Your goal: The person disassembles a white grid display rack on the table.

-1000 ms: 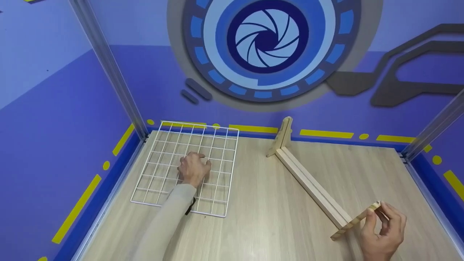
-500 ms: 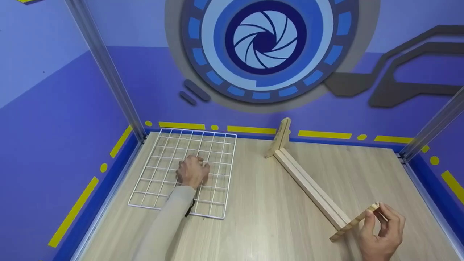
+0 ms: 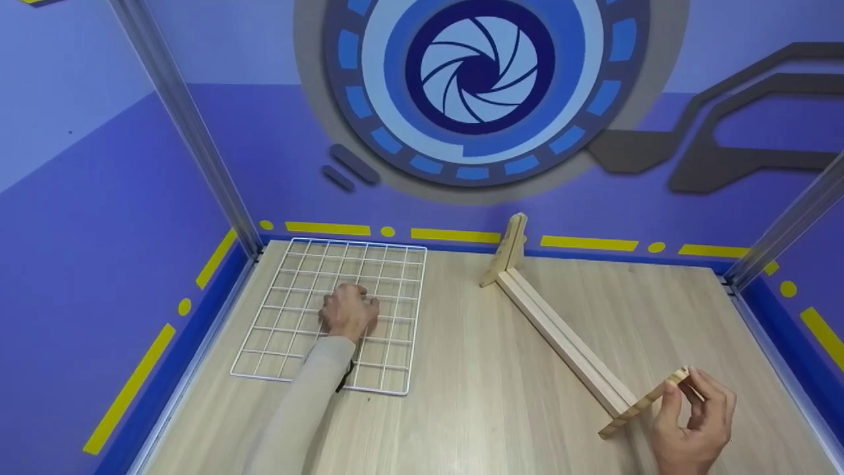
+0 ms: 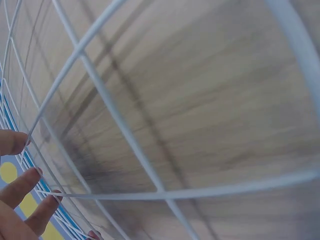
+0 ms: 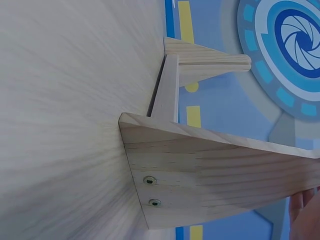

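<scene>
My left hand [image 3: 348,311] is over the middle of a white wire grid panel [image 3: 395,324], its bent fingers gripping the wires. The left wrist view shows fingertips [image 4: 20,186] at the wires and the panel's shadow on the tabletop. With thumb and fingers, my right hand [image 3: 695,422] pinches the raised tip of the near wooden end piece [image 3: 643,404]. That piece belongs to a wooden stand, whose long double rail [image 3: 567,343] runs to a second upright end piece [image 3: 511,251] at the back. Two bolt heads [image 5: 152,190] show on the near end piece in the right wrist view.
Both things are on a light wood-grain tabletop [image 3: 461,396]. A blue back wall [image 3: 277,158] with a round printed design closes the far side. Metal posts [image 3: 198,152] stand at the back corners, with blue side walls beyond.
The far edge of the wire grid has come down towards the tabletop, with the left hand still on it. The right hand and the stand stay in place; the view shifts slightly.
</scene>
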The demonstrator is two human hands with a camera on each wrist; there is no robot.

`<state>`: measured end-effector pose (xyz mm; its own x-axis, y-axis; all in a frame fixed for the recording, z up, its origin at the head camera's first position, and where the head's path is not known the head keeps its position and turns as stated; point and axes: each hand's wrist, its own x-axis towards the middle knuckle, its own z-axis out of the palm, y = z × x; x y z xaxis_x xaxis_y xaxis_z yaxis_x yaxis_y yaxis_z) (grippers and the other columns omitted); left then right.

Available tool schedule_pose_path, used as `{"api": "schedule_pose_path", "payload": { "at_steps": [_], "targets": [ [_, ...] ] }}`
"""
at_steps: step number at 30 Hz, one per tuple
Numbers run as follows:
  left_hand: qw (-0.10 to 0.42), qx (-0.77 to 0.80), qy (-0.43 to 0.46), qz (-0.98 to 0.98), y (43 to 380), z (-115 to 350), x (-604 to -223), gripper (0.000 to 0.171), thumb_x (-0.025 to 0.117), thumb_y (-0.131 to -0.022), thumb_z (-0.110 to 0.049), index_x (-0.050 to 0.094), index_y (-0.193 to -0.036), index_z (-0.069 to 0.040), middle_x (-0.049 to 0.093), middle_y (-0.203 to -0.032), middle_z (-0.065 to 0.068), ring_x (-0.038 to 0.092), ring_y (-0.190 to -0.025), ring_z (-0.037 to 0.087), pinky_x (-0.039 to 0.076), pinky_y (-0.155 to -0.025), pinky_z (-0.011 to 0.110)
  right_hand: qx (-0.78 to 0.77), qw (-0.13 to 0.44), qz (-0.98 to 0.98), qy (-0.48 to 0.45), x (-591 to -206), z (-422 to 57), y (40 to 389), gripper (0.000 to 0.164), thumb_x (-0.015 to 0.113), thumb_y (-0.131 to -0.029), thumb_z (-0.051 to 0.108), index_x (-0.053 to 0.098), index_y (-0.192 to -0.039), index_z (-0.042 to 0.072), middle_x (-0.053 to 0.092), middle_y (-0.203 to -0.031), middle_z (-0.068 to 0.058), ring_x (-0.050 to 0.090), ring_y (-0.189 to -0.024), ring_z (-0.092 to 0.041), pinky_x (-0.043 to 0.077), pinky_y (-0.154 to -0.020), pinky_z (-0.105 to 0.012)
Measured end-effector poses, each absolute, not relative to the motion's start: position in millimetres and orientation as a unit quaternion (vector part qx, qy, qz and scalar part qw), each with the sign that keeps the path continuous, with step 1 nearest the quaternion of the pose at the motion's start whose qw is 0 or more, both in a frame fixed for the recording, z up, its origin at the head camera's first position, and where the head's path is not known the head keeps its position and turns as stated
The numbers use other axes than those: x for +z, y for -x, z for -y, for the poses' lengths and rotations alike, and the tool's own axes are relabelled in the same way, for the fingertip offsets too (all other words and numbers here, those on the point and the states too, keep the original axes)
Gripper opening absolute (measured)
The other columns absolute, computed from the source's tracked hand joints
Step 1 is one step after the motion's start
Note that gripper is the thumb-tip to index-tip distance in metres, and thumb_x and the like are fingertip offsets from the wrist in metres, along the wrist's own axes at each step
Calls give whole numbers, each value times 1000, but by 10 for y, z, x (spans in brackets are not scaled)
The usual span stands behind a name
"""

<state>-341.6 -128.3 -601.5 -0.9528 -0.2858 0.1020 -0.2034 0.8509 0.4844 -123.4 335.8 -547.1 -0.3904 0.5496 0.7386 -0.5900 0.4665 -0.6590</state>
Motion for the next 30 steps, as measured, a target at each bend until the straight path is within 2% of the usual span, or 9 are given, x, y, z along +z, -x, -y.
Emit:
{"api": "schedule_pose_path", "payload": {
  "at_steps": [17,30],
  "targets": [
    [68,-215,-130,965,3482,1286,-6050,31,73,-92,-35,82,-114,-15,76,-119,16,67,-109,50,54,-82,72,528,553,644,-24,-5501,-3389,1244,32,60,-87,-24,58,-119,-30,60,-123,-3,65,-113,-14,55,-104,-20],
    [53,-173,-122,976,3485,1265,-6082,34,71,-95,-38,80,-117,-14,73,-115,16,67,-108,50,56,-81,69,515,544,663,-18,-5484,-3384,1230,32,60,-88,-24,56,-119,-31,59,-124,0,64,-114,-12,54,-104,-19]
  ]
}}
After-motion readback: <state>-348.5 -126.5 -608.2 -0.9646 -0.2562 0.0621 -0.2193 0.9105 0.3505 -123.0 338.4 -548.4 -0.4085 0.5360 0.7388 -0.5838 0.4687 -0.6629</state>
